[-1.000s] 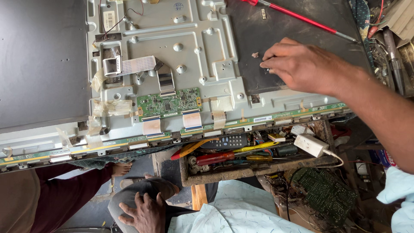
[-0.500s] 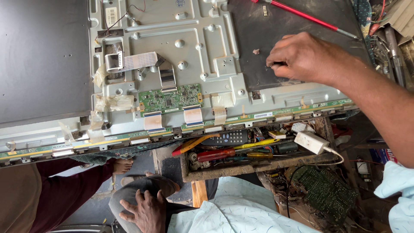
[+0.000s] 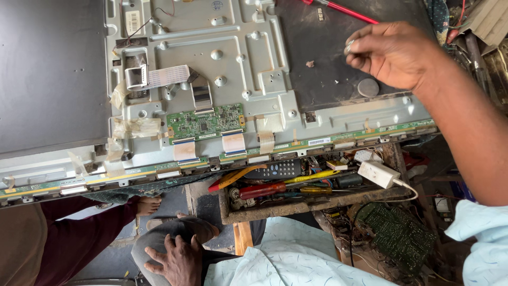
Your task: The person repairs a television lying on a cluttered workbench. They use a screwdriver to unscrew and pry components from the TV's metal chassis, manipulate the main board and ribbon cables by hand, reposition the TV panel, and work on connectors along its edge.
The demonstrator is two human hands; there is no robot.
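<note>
Right hand (image 3: 394, 55) held at 2 o'clock over dark back cover (image 3: 328, 63) of opened flat-panel TV chassis (image 3: 211, 69), fingertips pinched; anything gripped cannot be told. Left hand (image 3: 177, 259) laid flat on knee (image 3: 164, 233) at 7 o'clock, released.

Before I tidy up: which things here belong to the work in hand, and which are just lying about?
In use: right hand, dark panel, metal chassis.
Lying about: remote, white adapter, screwdrivers, red probe, left hand on knee.
</note>
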